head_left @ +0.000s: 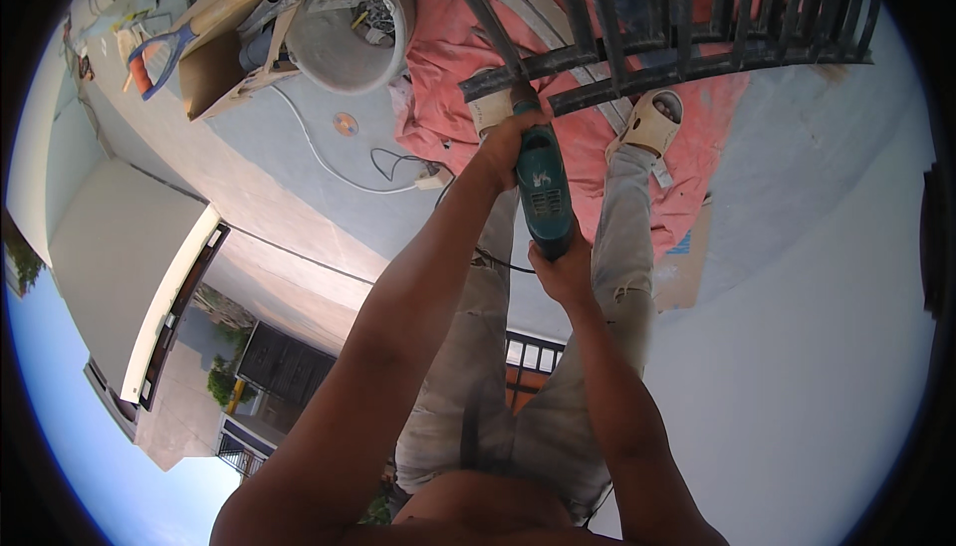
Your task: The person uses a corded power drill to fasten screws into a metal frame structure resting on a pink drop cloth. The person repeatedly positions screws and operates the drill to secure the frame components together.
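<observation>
A teal angle grinder (543,183) is gripped in both hands, its head pointing away from me. My left hand (510,153) is closed round its front part, near the head. My right hand (566,265) wraps round the rear end, by the dark power cord. The tool's head meets or overlaps the lower bar of a black metal grille (627,88), close to a gap between two bar sections. Whether the disc touches the metal cannot be made out. Under the grille lies a red cloth (438,98); my feet in light clogs (652,123) stand on it, by the bars.
At the upper left stands a grey bucket (344,73) with metal scraps inside. Beside it are a wooden box (214,83) and a tool with a blue handle (164,53). A white extension cord (319,158) crosses the floor to a socket (433,180). Cardboard (682,272) lies at right.
</observation>
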`<state>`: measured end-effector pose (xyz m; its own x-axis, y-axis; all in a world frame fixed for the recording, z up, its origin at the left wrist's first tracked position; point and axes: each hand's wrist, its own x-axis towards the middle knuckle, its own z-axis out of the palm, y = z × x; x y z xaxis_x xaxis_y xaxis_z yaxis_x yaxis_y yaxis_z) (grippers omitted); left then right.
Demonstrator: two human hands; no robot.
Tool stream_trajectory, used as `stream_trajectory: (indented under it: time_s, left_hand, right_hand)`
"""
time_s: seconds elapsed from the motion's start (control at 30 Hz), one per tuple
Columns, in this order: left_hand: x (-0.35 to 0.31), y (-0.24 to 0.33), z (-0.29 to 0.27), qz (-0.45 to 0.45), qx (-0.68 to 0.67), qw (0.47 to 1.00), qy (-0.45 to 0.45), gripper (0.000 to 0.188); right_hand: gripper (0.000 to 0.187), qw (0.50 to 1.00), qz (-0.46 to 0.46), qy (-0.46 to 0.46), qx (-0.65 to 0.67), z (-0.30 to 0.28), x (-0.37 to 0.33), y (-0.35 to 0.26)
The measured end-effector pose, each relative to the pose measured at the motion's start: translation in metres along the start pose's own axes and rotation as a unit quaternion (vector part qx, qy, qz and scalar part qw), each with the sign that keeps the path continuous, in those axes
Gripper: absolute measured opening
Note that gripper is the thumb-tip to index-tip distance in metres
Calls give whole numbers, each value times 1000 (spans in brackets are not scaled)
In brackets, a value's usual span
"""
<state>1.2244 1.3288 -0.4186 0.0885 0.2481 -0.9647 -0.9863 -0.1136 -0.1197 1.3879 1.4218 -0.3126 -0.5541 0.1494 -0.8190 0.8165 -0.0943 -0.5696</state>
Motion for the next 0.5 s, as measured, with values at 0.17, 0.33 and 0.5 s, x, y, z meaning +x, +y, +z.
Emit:
stream_trajectory:
  time_s: [0.17, 0.33, 0.5]
  left_hand:
    - [3, -1, 5, 8, 2, 1000, 20, 22]
    - [3, 0, 0, -6, 13, 999, 41, 21]
    - [7, -5, 2, 6, 30, 998, 48, 22]
  right_hand:
    - [68, 998, 55, -2, 21, 2, -1, 5]
    - [59, 999, 10, 49, 20, 16, -4, 6]
    - [58, 999, 25, 12, 29, 1, -3, 4]
